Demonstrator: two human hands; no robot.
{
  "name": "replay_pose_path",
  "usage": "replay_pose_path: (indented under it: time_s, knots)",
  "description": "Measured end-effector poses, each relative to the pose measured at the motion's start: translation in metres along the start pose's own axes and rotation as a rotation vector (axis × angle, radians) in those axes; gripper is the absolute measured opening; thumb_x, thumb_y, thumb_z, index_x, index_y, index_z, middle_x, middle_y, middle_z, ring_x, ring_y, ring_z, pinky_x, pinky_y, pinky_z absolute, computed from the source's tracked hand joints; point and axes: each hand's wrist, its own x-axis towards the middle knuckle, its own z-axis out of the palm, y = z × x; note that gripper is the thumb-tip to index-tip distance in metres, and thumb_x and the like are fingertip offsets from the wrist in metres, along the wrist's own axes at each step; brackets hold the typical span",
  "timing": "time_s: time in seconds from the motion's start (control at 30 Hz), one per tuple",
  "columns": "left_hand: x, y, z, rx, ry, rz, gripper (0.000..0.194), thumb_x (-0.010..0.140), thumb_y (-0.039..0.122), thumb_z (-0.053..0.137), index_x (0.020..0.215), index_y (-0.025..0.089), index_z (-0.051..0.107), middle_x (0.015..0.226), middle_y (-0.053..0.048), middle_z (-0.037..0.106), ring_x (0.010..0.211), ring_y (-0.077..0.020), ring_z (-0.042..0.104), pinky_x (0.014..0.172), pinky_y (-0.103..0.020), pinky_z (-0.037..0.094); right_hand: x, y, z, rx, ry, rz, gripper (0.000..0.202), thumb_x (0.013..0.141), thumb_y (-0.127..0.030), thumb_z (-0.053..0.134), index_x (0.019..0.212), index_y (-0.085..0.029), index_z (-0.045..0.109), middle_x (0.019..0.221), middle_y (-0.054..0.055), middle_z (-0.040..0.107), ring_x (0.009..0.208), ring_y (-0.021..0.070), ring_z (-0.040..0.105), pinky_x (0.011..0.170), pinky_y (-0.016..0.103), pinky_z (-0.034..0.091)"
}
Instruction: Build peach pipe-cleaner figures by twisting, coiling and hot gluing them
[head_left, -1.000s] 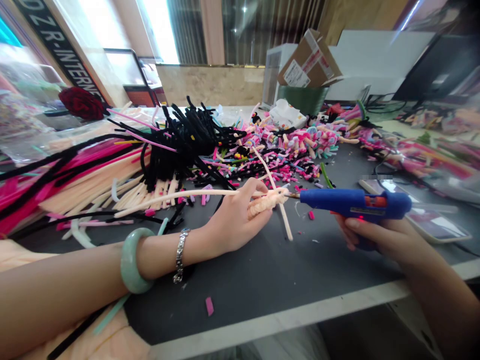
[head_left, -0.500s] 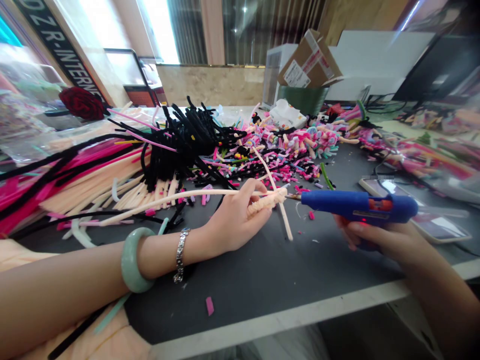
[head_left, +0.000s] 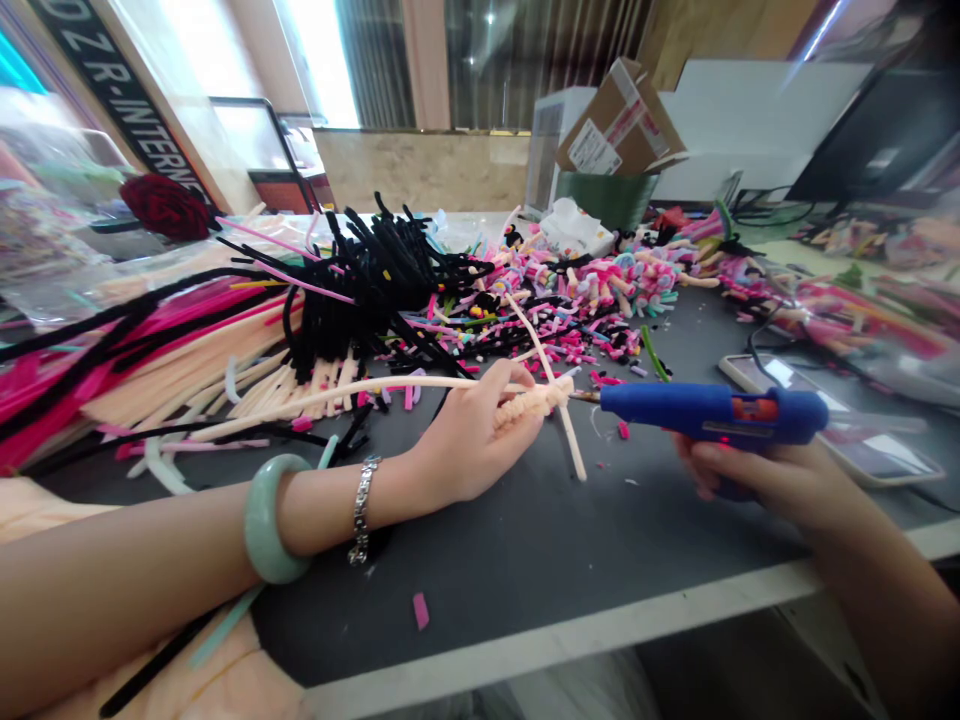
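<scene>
My left hand [head_left: 480, 435] is closed round a cream coiled pipe cleaner piece [head_left: 529, 408]. A long cream pipe cleaner [head_left: 337, 393] trails from it to the left, over the table. My right hand [head_left: 757, 475] is wrapped round the handle of a blue hot glue gun [head_left: 675, 405], which has a small red light on its side. The gun's metal nozzle points left, with its tip at or very near the right end of the coiled piece; whether they touch I cannot tell. Behind that end, a loose cream pipe cleaner [head_left: 570, 440] lies slanting on the table.
Black pipe cleaners [head_left: 367, 270] are heaped at the back left, beside pink and cream bundles [head_left: 187, 370]. Small colourful offcuts [head_left: 540, 320] cover the middle back. A phone [head_left: 877, 440] lies behind the glue gun. A cardboard box [head_left: 622, 120] sits in a green bin [head_left: 607, 198].
The glue gun has shifted very slightly left along with my right hand. My left hand keeps its hold on the coiled piece, almost unmoved.
</scene>
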Motion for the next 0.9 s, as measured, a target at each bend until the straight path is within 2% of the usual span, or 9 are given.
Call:
replay_pose_path:
  time_s: [0.27, 0.9]
  knots:
    - [0.0011, 0.0003, -0.0002, -0.022, -0.009, 0.015, 0.021, 0.087, 0.033, 0.051, 0.103, 0.019, 0.046, 0.079, 0.000, 0.066, 0.056, -0.0092, 0.048, 0.053, -0.020, 0.035, 0.0019, -0.0041, 0.0004, -0.051, -0.016, -0.020, 0.036, 0.073, -0.048, 0.066, 0.058, -0.016, 0.059, 0.048, 0.002, 0.055, 0.043, 0.0148, 0.056, 0.043, 0.027, 0.046]
    - [0.0004, 0.0008, -0.0003, -0.020, 0.002, 0.033, 0.021, 0.088, 0.034, 0.051, 0.102, 0.018, 0.048, 0.079, 0.000, 0.065, 0.057, -0.0090, 0.050, 0.053, -0.020, 0.035, 0.0006, -0.0032, -0.0003, -0.118, -0.003, 0.000, 0.039, 0.073, -0.051, 0.065, 0.058, -0.016, 0.059, 0.048, 0.002, 0.056, 0.044, 0.0153, 0.056, 0.044, 0.028, 0.046]
